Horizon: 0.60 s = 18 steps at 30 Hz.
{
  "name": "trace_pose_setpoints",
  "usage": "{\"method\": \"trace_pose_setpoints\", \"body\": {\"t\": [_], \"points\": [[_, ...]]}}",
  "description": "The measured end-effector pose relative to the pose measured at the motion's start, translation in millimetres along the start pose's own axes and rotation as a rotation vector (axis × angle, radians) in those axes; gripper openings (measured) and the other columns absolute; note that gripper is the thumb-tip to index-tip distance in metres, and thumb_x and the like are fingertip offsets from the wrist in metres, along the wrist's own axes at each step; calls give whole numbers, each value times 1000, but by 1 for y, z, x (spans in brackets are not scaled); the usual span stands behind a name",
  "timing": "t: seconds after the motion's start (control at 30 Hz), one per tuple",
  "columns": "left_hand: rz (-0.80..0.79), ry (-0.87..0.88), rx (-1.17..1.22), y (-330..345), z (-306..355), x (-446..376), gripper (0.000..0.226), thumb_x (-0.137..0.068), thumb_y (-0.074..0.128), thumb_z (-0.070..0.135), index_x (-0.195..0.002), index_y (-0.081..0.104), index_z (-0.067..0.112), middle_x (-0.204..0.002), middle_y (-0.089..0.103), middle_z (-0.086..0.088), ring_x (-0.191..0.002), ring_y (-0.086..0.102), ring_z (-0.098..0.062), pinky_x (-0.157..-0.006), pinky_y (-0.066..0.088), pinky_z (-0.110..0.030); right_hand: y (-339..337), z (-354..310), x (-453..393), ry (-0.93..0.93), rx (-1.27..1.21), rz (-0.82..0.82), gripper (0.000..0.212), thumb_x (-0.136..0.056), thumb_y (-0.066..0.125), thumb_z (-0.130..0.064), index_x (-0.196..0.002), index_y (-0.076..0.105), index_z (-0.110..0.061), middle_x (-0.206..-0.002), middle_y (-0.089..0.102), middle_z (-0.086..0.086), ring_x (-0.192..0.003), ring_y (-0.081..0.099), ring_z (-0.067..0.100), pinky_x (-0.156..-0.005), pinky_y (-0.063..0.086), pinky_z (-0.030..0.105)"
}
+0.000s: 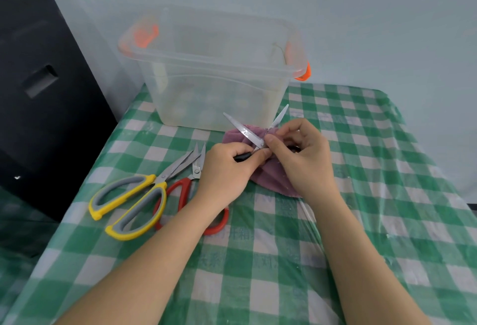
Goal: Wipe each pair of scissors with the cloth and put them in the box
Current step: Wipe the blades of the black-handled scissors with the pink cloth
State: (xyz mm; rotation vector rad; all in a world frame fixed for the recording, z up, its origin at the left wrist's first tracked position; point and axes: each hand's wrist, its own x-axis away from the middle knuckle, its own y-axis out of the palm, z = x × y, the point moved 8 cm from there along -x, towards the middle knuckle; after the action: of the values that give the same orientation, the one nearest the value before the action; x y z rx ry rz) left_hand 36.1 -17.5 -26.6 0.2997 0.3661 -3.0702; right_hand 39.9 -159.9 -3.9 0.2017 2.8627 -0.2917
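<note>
Right now the black-handled scissors are held just above the purple cloth, near the middle of the desk, and their two blades stand open like a letter V, pointing toward the box. The left hand has its fingers curled around the black handle, with the thumb close to the pivot. The right hand pinches the cloth between thumb and fingers and presses it on the right blade, near the place where the blades cross. The rest of the cloth lies crumpled under both hands on the green and white checked cover. The box is clear plastic with orange latches, it has no lid on it, and it stands just behind the cloth at the far side of the desk. To the left of the hands two other pairs lie on the desk: the yellow-and-grey scissors and, partly under the left wrist, the red-handled scissors. Their blades are closed and almost touch each other. A black chair stands at the left of the desk.
</note>
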Motion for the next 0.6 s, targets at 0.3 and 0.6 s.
{"method": "trace_pose_setpoints", "body": {"t": [0.3, 0.6], "points": [[14, 40, -69, 0, 0, 0, 10, -83, 74, 27, -76, 77, 20, -46, 57, 20, -43, 47, 3, -46, 29, -8, -2, 9, 0, 84, -94, 65, 13, -95, 61, -13, -87, 52, -10, -62, 70, 3, -56, 64, 15, -57, 50, 25], [4, 36, -38, 0, 2, 0, 11, -86, 72, 22, -74, 74, 20, -44, 55, 21, -42, 48, 5, -45, 30, -7, 0, 2, 0, 7, -7, 22, 17, -86, 71, -8, -80, 57, -15, -78, 73, 2, -73, 69, 14, -68, 52, 22]]}}
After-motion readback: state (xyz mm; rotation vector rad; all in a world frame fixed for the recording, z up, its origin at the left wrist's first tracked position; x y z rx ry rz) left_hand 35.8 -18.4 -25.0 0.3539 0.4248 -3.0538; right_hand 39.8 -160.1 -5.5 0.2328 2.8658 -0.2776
